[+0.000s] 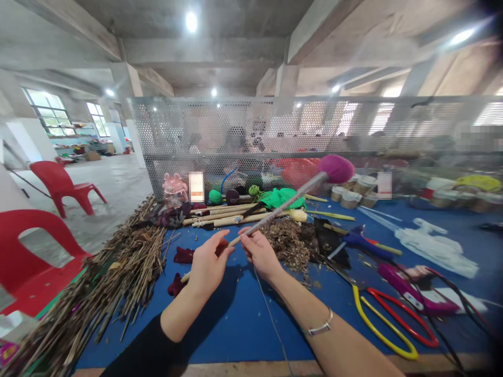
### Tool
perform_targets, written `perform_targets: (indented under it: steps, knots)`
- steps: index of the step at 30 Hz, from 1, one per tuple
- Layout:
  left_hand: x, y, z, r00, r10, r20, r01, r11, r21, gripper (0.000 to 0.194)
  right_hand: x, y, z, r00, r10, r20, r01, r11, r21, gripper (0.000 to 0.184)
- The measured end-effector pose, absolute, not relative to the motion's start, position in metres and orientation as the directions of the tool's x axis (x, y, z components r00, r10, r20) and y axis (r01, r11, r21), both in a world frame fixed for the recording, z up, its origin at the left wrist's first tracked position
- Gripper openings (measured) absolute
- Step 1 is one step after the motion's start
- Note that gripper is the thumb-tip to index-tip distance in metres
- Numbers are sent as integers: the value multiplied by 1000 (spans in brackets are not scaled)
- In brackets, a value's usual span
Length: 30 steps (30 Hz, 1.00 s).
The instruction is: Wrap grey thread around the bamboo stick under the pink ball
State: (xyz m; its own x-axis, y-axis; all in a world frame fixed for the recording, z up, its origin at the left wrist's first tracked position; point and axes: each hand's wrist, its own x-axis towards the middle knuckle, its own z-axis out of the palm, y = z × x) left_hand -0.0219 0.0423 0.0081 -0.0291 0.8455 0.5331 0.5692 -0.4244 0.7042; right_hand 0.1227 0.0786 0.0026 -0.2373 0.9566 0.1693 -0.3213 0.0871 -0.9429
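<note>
Both my hands hold a long thin stick (283,207) that slants up to the right, wrapped in grey thread and tipped with a magenta fluffy ball (336,168). My left hand (206,267) is closed round the bare wooden lower part of the stick. My right hand (259,251) pinches the stick just above it, where the grey wrapping begins. A thin grey thread (271,314) trails from my right hand down across the blue table (236,324).
A heap of dry twigs (106,283) lies at the left. Finished sticks (223,214), a pile of dried bits (288,243), yellow and red scissors (389,319), a purple tool (404,285) and white plastic (436,248) lie on the table. A perforated metal screen (275,136) stands behind. Red chairs (63,186) stand left.
</note>
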Motion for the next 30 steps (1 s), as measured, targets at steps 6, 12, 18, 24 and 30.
perform_targets:
  steps: [6,12,18,24,30]
  knots:
    - [-24,42,8,53,932,358,529,-330,782,22,125,78,5,-307,945,110,-290,17,-957,38]
    - [-17,42,1,8,789,614,720,-431,544,24,120,87,-6,-215,962,167,-271,105,-957,39]
    - [-22,45,1,62,718,693,726,-509,462,16,119,83,-3,-220,971,96,-260,37,-965,40]
    - [-23,44,5,43,850,526,626,-433,648,18,121,81,-2,-274,960,64,-347,-37,-937,44]
    - [-26,52,1,62,954,294,421,-292,859,20,120,83,-5,-280,956,88,-305,-2,-952,42]
